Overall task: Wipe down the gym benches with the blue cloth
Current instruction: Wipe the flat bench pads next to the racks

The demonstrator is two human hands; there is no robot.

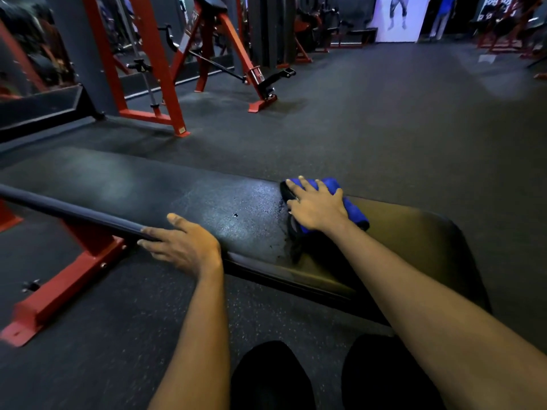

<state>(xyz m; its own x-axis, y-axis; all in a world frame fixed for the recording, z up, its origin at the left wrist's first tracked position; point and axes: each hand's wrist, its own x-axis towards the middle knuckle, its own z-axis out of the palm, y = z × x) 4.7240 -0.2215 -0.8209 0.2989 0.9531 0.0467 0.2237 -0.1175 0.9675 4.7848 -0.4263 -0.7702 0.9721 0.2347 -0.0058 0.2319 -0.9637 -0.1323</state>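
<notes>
A long black bench (207,202) lies across the middle. The blue cloth (355,214) sits on top of the bench, by its far edge and toward its right end.

The right hand (318,205) lies flat on the blue cloth. Its fingers are straight and spread wide, and they press the cloth down onto the bench. Blue shows past the fingertips and beside the wrist. The bench top just left of the cloth looks shiny and wet.

The left hand (186,244) is on the near edge of the bench, left of the cloth and well apart from it. Its thumb lies on top of the bench and its fingers go down over the side, so it grips the edge.

Red metal legs (68,285) hold the bench up at its left end. A dark speckled floor (384,128) is all around the bench. Behind the bench, on the left, stand red gym machines (154,69). In front of the bench are the person's two knees (266,377) in black.
</notes>
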